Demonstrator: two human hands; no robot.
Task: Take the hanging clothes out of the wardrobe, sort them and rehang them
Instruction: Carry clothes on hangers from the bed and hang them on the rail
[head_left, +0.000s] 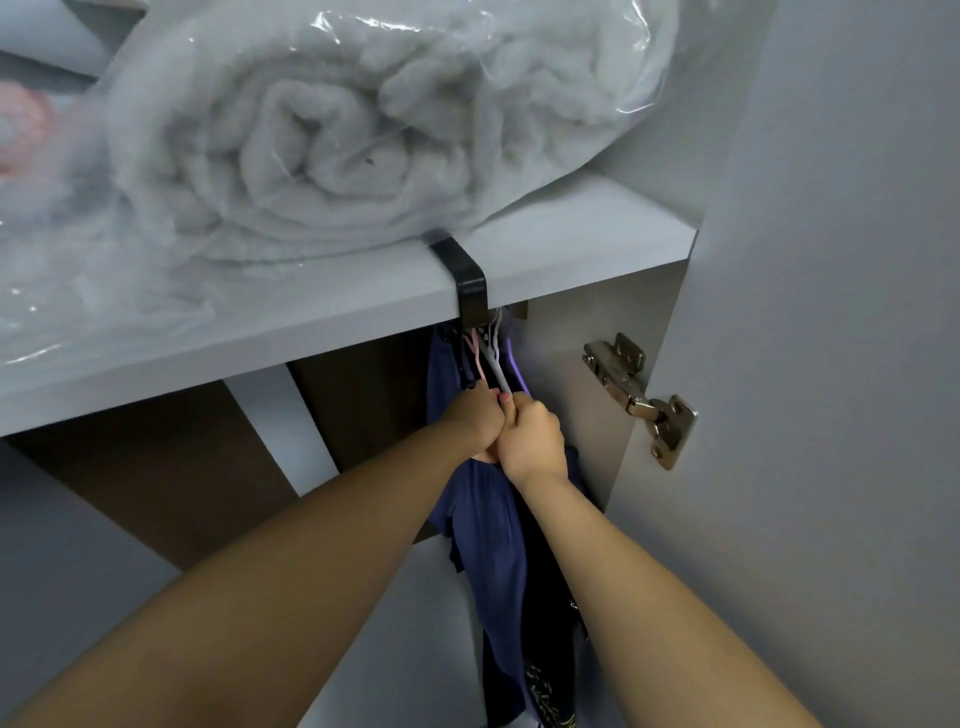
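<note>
Clothes: navy garment (488, 525) with a darker patterned piece (550, 691) behind it; both hang as 1 bunch inside the wardrobe (571, 374), just below the shelf and near its right wall; not yet taken out
Hangers: thin necks (491, 364) in pink, grey-white and purple, gathered close; they run up to the black bracket; exact count cannot be told
Left hand: (475, 421) at the hanger necks, just under the bracket; fingers curled tight round the bunch; touching the right hand
Right hand: (535, 436) beside and slightly lower; fingers clamped on the same necks
Black bracket: (467, 280) clipped over the shelf's front edge; hooks catch on its underside, the exact seat lost in shadow
Shelf: (597, 228) pale board; bears a rolled blanket (322, 140) in a clear plastic bag, which lies over the bracket's top
Hinge: (639, 400) metal, on the right wall, near the hands but apart from them
Step in hand: judged as unhooking the whole bunch from the bracket
Method: lift the necks straight up until the hooks clear, then draw them toward the body; keep the 2 hands together so no hanger slips loose; avoid a downward tug, which could drag the bracket off the shelf edge and shift the blanket; steer the cloth away from the hinge
</note>
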